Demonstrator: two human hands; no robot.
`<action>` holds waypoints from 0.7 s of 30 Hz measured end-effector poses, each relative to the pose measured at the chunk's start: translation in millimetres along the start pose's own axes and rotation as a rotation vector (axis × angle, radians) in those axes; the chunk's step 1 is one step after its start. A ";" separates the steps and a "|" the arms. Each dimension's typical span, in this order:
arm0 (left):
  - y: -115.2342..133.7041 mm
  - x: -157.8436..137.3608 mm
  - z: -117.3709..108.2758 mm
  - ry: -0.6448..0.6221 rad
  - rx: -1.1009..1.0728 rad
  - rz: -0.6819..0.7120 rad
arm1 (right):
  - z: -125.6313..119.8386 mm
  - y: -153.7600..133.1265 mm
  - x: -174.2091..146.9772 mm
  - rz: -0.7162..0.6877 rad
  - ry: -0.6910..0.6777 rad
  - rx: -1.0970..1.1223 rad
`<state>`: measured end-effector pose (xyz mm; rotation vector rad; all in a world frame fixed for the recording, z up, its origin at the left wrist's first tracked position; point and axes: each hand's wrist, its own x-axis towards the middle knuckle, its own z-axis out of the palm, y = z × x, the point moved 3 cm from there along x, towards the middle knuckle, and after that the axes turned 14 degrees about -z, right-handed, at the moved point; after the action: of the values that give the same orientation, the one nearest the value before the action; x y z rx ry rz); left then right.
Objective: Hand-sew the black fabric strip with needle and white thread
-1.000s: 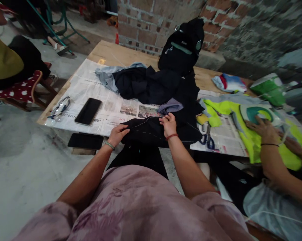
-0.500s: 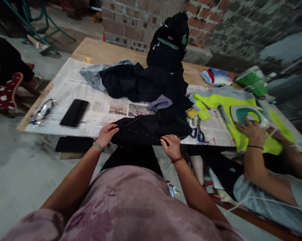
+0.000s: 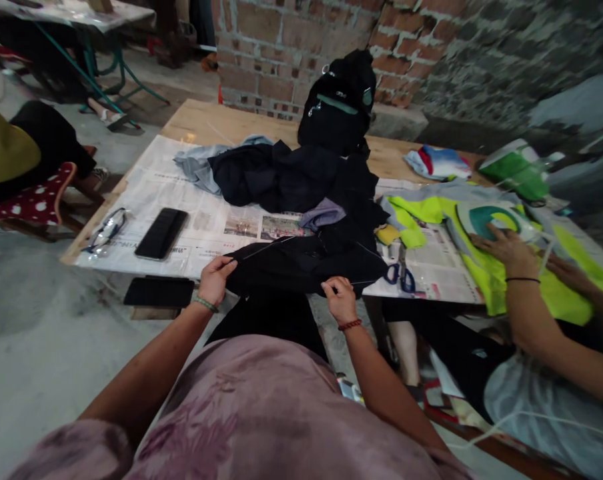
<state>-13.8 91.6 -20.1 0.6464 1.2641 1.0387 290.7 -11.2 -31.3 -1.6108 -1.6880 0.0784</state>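
A piece of black fabric (image 3: 301,263) with thin white stitch lines lies over the table's front edge, spread between my hands. My left hand (image 3: 216,279) pinches its left end between thumb and fingers. At the right, my right hand (image 3: 340,298) has its fingers closed on the front edge of the same fabric. Behind it the black cloth runs into a heap of dark garments (image 3: 276,175), with a greyish-purple piece (image 3: 323,215) showing on top. Dark-handled scissors (image 3: 401,275) lie to the right of the fabric.
Newspaper (image 3: 146,173) covers the table. On the left are a phone (image 3: 161,233) and glasses (image 3: 106,230); a black backpack (image 3: 336,110) stands at the back. To the right, a co-worker's hand (image 3: 509,250) holds an iron (image 3: 481,223) on a yellow-and-grey garment (image 3: 511,293).
The view has tilted up slightly. The white line near the fabric's front edge, visible before, is now mostly out of sight; both hands keep hold. The co-worker's iron has shifted slightly.
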 end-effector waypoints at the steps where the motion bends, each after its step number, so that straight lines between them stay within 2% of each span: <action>1: -0.1 -2.0 1.2 0.004 -0.005 -0.024 | 1.0 1.2 0.7 0.015 -0.016 -0.009; 4: 5.8 -7.6 -0.6 -0.021 0.067 -0.121 | 2.3 2.3 3.3 0.026 -0.088 -0.053; 7: 23.0 -18.8 -15.8 -0.055 0.219 -0.104 | -1.6 -2.1 1.5 -0.060 -0.107 -0.037; 9: 34.4 -33.9 -31.6 -0.058 0.372 -0.054 | -7.5 -7.2 -4.0 -0.129 -0.044 -0.017; 11: 39.1 -56.6 -45.5 -0.122 0.592 -0.011 | -15.3 -13.8 -12.0 -0.170 0.080 -0.043; 13: 34.7 -84.7 -55.1 -0.243 0.813 0.035 | -21.9 -23.3 -20.7 -0.218 0.195 -0.076; 16: 14.4 -125.0 -65.7 -0.395 1.080 0.134 | -24.9 -41.1 -33.3 -0.328 0.255 -0.051; 19: -8.7 -149.1 -80.5 -0.368 1.209 0.205 | -19.6 -54.6 -47.2 -0.386 0.231 0.056; 21: -18.7 -159.2 -95.0 -0.267 1.217 0.208 | -14.3 -59.5 -57.3 -0.393 0.201 0.116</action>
<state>-96.0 -72.2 13.5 1.7932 1.5301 0.2015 243.4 -78.9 -17.0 -1.1391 -1.7731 -0.1728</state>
